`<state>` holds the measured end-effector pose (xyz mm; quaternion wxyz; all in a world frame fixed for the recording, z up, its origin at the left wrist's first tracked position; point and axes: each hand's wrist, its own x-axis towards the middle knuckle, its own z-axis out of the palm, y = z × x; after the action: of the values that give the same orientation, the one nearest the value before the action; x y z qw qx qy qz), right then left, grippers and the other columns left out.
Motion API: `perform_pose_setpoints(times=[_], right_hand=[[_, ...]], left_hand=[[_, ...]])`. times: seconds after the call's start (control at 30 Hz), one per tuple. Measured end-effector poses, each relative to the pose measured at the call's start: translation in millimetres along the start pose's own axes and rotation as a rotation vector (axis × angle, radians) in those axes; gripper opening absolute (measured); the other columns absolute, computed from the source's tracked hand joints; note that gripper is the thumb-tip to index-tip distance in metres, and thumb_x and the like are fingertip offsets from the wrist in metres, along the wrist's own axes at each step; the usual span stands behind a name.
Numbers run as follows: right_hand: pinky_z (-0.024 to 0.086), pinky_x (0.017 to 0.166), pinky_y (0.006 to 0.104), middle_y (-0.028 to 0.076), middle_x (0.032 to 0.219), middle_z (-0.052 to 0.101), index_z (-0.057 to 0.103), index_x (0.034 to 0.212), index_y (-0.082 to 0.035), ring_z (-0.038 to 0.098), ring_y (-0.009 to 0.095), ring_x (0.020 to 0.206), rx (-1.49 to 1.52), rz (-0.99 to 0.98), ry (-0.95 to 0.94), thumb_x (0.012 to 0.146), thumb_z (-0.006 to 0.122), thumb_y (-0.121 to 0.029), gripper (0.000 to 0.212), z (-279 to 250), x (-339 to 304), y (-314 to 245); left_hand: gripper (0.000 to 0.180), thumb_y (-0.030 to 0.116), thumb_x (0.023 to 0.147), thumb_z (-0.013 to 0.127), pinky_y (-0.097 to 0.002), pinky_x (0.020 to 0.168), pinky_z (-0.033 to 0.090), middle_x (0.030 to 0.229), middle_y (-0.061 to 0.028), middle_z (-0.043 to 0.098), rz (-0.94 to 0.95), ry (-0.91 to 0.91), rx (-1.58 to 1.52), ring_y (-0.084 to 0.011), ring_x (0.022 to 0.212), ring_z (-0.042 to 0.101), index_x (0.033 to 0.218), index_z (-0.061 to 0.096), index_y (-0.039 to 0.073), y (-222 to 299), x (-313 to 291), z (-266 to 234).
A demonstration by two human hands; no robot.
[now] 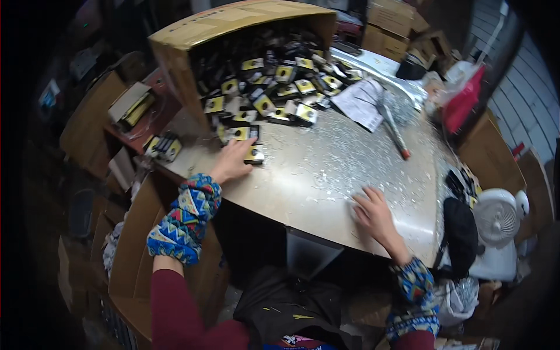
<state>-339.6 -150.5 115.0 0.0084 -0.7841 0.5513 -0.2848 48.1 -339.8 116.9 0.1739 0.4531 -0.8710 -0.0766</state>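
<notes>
Two hands seen. Left hand [234, 161] stretched forward, fingers laid against small boxes [254, 154] at pile's front edge; grip cannot be told. Right hand [375, 214] held over counter [280, 189] near edge, fingers loosely spread. Boxes spilled from one carton [233, 22], too crowded to be counted. One paper sheet [363, 104] laid beside pile.

Hands [234, 161] [376, 216] apart, left farther forward

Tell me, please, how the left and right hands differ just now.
The left hand appears to touch small boxes; the right hand is away from them. The left hand is nearer the large carton, the right hand nearer the white fan. Patterned sleeve covers sit behind both.
</notes>
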Motion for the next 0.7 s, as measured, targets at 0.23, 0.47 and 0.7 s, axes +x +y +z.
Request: perform_pose_setpoints(times=[0.23, 0.47, 0.7], right_hand=[[0.042, 0.099, 0.0466, 0.020, 0.127, 0.054, 0.059, 0.122, -0.010, 0.048, 0.041, 0.119, -0.175, 0.058, 0.006, 0.092, 0.060, -0.022, 0.032, 46.6, 15.2, 7.6], [0.027, 0.111, 0.0522, 0.023, 0.143, 0.042, 0.051, 0.136, -0.010, 0.035, 0.044, 0.134, -0.324, 0.341, -0.045, 0.096, 0.054, -0.028, 0.044, 3.3, -37.2, 36.7], [0.014, 0.117, 0.0525, 0.024, 0.156, 0.019, 0.031, 0.150, -0.013, 0.016, 0.042, 0.145, -0.090, 0.269, -0.222, 0.099, 0.045, -0.040, 0.059, 40.6, -3.7, -15.8]], left_hand=[[0.084, 0.003, 0.066, 0.071, -0.0337, 0.078, 0.051, 0.111, -0.0127, 0.051, -0.020, 0.025, -0.255, -0.0256, 0.100, 0.058, 0.142, 0.035, 0.011, 68.8, 21.9, -29.8], [0.077, 0.016, 0.067, 0.075, -0.0346, 0.086, 0.047, 0.104, -0.0165, 0.054, -0.114, 0.096, -0.511, -0.0282, 0.099, 0.058, 0.133, 0.039, 0.004, 103.6, -53.1, 11.5], [0.061, 0.017, 0.069, 0.074, -0.0377, 0.082, 0.048, 0.103, -0.0215, 0.058, -0.296, -0.173, -0.497, -0.0353, 0.096, 0.060, 0.119, 0.044, -0.002, 137.6, -42.8, 7.5]])
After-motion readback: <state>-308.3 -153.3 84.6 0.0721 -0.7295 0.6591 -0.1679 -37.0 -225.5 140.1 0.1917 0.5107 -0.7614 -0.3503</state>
